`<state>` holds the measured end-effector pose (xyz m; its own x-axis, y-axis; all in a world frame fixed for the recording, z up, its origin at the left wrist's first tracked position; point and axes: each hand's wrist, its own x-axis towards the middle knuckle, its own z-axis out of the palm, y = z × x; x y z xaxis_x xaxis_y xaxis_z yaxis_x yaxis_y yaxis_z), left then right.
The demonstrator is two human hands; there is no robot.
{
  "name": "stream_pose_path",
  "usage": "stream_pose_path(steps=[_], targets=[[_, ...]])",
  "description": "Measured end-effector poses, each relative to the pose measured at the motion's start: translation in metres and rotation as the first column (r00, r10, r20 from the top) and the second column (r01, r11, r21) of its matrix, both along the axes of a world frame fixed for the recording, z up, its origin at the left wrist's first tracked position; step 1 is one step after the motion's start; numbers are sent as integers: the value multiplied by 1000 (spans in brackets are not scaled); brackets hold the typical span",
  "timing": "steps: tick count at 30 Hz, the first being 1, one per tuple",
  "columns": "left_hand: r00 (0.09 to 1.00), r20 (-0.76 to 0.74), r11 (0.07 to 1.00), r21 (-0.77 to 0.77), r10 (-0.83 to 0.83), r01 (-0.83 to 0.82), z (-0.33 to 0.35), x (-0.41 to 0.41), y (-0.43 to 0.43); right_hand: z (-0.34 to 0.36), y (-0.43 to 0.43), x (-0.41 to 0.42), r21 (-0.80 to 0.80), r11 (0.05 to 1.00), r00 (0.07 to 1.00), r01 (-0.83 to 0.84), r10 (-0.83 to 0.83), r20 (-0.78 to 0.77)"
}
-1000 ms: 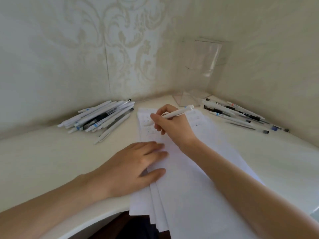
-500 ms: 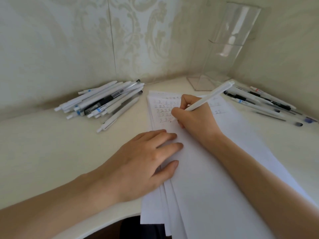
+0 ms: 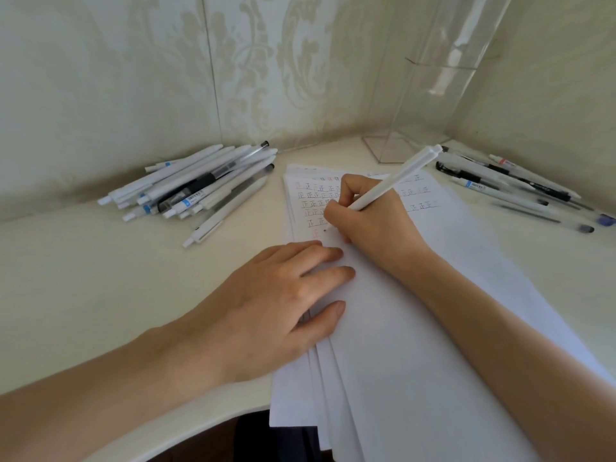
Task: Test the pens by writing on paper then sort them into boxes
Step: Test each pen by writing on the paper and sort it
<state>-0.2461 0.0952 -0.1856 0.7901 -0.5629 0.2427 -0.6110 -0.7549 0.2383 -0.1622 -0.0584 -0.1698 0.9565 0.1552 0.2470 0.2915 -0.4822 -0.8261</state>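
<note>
My right hand grips a white pen with its tip down on the top sheet of a paper stack, beside rows of small red and dark written marks. My left hand lies flat, fingers spread, on the stack's left edge and holds nothing. A heap of white, blue-banded and black pens lies at the back left. A second, looser group of pens lies at the back right.
A tall clear acrylic box stands in the back corner between the two patterned walls. The white desk has a curved front edge near my body. The paper stack overhangs that edge.
My right hand has moved down the sheet towards me with the pen, from the upper lines to a lower line. The view has tilted closer. My left hand stays flat on the paper.
</note>
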Motion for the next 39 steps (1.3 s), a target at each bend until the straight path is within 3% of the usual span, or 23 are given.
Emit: stream_pose_path(steps=[23,27,31,35,39], targets=[[999,35,998,-57,0,2,2,0,0,0,1,-3,-57,997,999,-48,47,-15],[998,58,998,-60,-10,13,1,1,0,-1,1,-1,-86,996,1000,18,-18,7],[999,-27,970,-240,34,-40,7,-1,4,3,0,-7,11,1000,999,-17,17,40],[990,-123,880,-475,-70,3,15,-2,5,-2,0,-7,-214,975,979,-65,104,176],[967,-187,850,-524,-172,50,16,1,4,-2,-1,-8,-149,983,985,-102,121,121]])
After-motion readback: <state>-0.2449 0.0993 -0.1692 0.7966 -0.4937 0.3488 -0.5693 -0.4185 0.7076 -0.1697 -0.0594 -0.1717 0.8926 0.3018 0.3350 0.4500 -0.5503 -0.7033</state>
